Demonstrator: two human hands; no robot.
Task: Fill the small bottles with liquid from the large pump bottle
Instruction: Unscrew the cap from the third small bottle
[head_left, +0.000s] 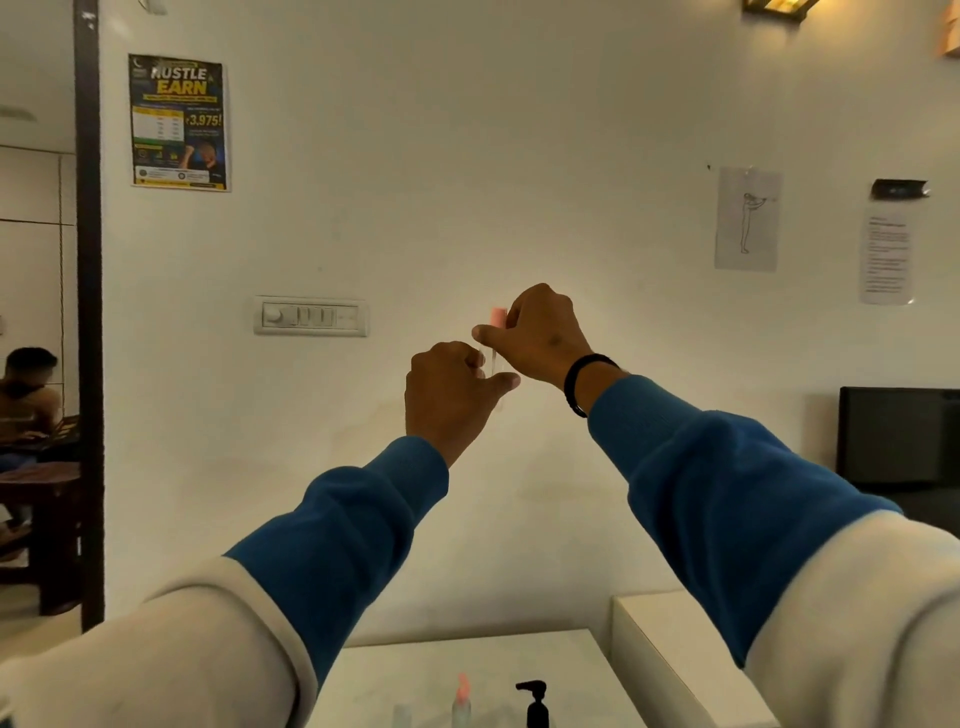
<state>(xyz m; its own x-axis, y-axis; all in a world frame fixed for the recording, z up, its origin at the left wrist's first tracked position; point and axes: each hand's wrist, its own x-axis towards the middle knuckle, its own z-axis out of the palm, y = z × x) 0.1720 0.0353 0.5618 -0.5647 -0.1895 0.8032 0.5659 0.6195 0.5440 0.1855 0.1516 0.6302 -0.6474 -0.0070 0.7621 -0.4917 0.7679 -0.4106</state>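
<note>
At frame centre, the left hand (452, 387) is gripping a small bottle (493, 364) steady while the right hand (537, 332) is pinching its pink cap (498, 317), probably unscrewing or tightening.

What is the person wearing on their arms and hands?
Both arms have bright blue sleeves that reach to the wrists, with wider cream-white sleeves layered over them nearer the camera. The right hand has a thin black band round its wrist. The left hand has nothing on it. No gloves, and no rings that I can see on the fingers.
</note>
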